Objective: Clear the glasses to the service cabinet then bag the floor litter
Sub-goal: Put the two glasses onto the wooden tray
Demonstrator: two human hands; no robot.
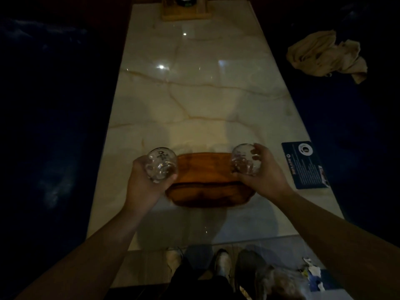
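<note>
I hold two clear round glasses over the near end of a pale marble table (194, 94). My left hand (142, 185) grips one glass (161, 164) from below, tilted. My right hand (263, 174) grips the other glass (243, 159) from the side. Between my hands a brown wooden tray (207, 191) lies on the table with nothing on it. Scraps of paper litter (311, 271) lie on the floor at the lower right, beside my feet. No service cabinet is in view.
Dark blue seats flank the table on both sides. A crumpled beige cloth (326, 55) lies on the right seat. A blue printed card (306, 165) rests at the table's right edge. A wooden holder (186, 11) stands at the far end. A grey bag-like heap (270, 278) sits by my shoes.
</note>
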